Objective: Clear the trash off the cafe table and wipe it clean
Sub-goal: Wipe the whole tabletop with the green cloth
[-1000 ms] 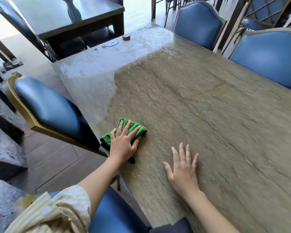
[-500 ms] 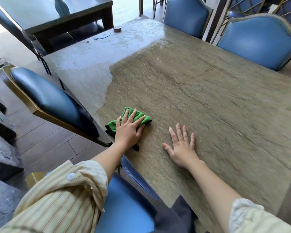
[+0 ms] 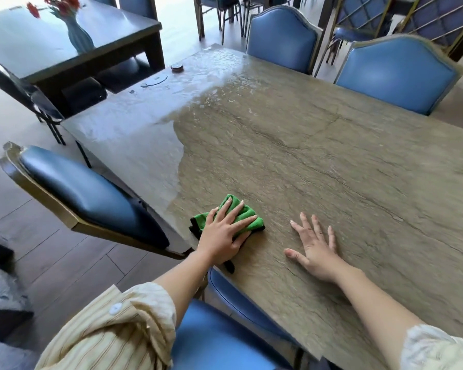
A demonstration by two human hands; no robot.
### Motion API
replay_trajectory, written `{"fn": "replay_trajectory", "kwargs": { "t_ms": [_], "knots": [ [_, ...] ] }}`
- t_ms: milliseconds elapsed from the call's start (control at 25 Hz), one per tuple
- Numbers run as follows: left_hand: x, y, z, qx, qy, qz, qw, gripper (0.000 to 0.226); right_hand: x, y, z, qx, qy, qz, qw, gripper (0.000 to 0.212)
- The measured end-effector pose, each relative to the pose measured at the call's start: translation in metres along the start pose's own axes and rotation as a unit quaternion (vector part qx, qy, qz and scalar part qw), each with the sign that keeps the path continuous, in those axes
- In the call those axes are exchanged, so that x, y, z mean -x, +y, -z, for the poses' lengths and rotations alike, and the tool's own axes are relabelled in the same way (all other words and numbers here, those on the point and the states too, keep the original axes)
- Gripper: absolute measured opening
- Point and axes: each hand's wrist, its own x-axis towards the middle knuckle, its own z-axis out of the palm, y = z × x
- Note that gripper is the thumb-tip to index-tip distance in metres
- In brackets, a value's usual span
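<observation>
Two hands are laid on the desk [image 3: 318, 161]: the left hand [image 3: 222, 236] is pressed, fingers [image 3: 226, 206] straight and apart, on the green cloth [image 3: 247, 218] near the desk's left edge; the right hand [image 3: 316, 249], fingers spread, is flat just beside it. Wiping is judged under way; no trash is seen near the cloth; a further stroke across the desk seems needed next.

looks like a cafe or restaurant dining room: stone-look table [image 3: 318, 161] ringed by padded blue chairs [image 3: 393, 76], another dark table [image 3: 72, 49] nearby with a flower vase [image 3: 78, 36]
</observation>
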Motion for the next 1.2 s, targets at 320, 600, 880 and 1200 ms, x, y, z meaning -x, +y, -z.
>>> {"fn": "replay_trajectory", "kwargs": {
  "t_ms": [320, 600, 880, 1200],
  "knots": [
    [-0.024, -0.106, 0.021, -0.007, -0.023, -0.137, 0.990, 0.039, -0.021, -0.079, -0.009, -0.104, 0.133, -0.209, 0.963, 0.069],
    [-0.065, -0.202, 0.038, -0.017, -0.024, 0.044, 0.999, 0.045, -0.065, -0.183, -0.015, -0.167, 0.189, -0.171, 0.952, 0.070],
    [-0.087, -0.222, 0.044, -0.009, -0.014, 0.208, 0.978, 0.047, -0.044, -0.157, -0.014, -0.240, 0.284, -0.197, 0.907, 0.062],
    [-0.029, -0.155, 0.039, -0.067, -0.071, -0.149, 0.984, 0.057, -0.033, -0.170, -0.018, -0.141, 0.188, -0.175, 0.956, 0.063]
  ]
}}
